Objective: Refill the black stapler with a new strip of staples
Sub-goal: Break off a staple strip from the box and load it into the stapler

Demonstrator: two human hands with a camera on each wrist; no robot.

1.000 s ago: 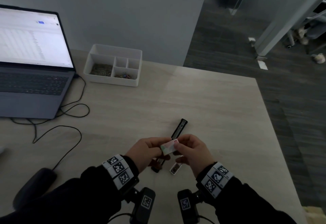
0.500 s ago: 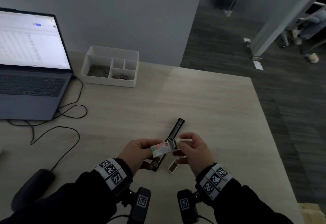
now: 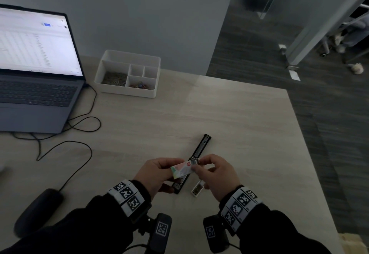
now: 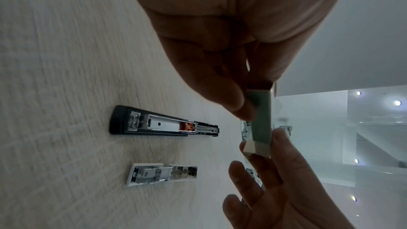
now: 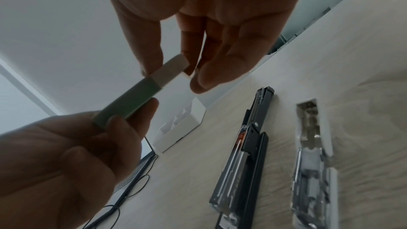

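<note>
My left hand [image 3: 169, 168] grips the sleeve of a small green and white staple box [image 3: 182, 170] above the table. My right hand [image 3: 197, 165] pinches the box's pale inner tray [image 5: 171, 69], which sticks partly out of the sleeve's right end. Under both hands the black stapler [image 3: 201, 147] lies unfolded flat, its metal magazine and orange pusher [image 4: 187, 126] facing up. Beside it on the right lies a shorter white stapler [image 3: 198, 188], also opened flat. No loose staple strip shows.
An open laptop [image 3: 36, 74] stands at the far left with cables [image 3: 79, 126] trailing over the desk. A white compartment organizer [image 3: 131, 54] sits at the back by the wall. A dark mouse [image 3: 38, 209] lies near left. The desk's right edge [image 3: 303, 134] drops to carpet.
The right hand has drawn the inner tray a little out of the sleeve to the right. The left hand kept its grip. Both staplers lie as before.
</note>
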